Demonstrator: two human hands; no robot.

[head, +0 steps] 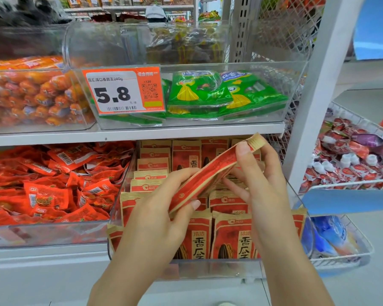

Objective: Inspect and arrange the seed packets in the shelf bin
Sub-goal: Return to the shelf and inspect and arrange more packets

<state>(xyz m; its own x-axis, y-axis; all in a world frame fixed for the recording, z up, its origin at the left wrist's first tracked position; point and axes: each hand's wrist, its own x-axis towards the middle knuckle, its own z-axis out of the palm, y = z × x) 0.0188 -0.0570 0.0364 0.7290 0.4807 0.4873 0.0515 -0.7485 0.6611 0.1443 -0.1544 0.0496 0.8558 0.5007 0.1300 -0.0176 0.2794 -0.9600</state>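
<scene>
A clear shelf bin (296,195) on the lower shelf holds several red and tan seed packets (230,235) standing in rows. Both hands hold one seed packet (210,173) above the bin, tilted edge-on, its top end up to the right. My left hand (161,208) grips its lower end between thumb and fingers. My right hand (259,173) pinches the upper end, thumb on the near side close to the crimped tan seal. Part of the packet's lower edge is hidden behind my left fingers.
A bin of red snack sachets (53,184) sits to the left. On the shelf above stand green packets (219,96) behind a 5.8 price tag (122,91) and orange sausages (31,93). A wire basket of pouches (352,155) hangs at right, past the white upright (318,96).
</scene>
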